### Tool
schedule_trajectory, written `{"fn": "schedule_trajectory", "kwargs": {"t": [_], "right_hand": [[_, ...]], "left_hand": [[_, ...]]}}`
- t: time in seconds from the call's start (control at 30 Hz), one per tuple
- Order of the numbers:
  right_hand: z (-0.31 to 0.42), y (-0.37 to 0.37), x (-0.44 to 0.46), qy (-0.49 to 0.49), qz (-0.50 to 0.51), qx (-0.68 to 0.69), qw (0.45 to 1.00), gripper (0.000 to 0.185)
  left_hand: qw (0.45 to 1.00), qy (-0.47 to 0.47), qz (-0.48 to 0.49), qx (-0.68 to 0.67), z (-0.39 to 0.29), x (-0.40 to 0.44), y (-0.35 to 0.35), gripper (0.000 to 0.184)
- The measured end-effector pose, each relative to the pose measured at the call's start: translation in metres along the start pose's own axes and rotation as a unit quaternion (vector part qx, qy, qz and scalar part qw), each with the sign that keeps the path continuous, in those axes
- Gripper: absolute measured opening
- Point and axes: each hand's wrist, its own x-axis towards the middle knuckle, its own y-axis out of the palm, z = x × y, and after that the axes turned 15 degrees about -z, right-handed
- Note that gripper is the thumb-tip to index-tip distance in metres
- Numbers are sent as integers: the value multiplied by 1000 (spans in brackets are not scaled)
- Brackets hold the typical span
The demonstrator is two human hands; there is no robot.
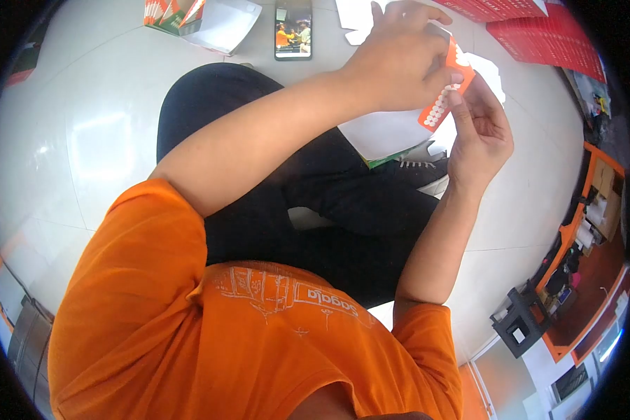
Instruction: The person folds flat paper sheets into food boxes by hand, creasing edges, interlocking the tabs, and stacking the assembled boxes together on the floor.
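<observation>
Both my hands are together at the upper right, over white paper. Between them is a small orange sheet with rows of white round dots (435,112), probably stickers, tilted. My left hand (406,59) reaches across from the left, its thumb and forefinger pinching the sheet's edge near the middle. My right hand (484,136) grips the same sheet from the right, thumb against the dotted side and the other fingers partly behind it. Whether a loose dot sits at the fingertips is too small to tell. Under the hands lies a white sheet with a green edge (378,133).
A phone (292,31) showing a picture lies on the tiled floor. Orange-green printed booklets (175,15) are at the upper left, with stacks of red printed sheets (546,42) upper right. My crossed legs and a grey shoe (423,168) are below. An orange-framed shelf (588,231) stands right.
</observation>
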Motion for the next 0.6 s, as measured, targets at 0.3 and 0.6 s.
{"fn": "schedule_trajectory", "kwargs": {"t": [0.3,0.6], "right_hand": [[4,-4,4,0,-72,-30,997,29],[-3,1,1,-70,-32,-39,996,32]], "left_hand": [[995,76,-60,35,-2,-9,16,27],[990,91,-83,65,2,-16,11,23]]}}
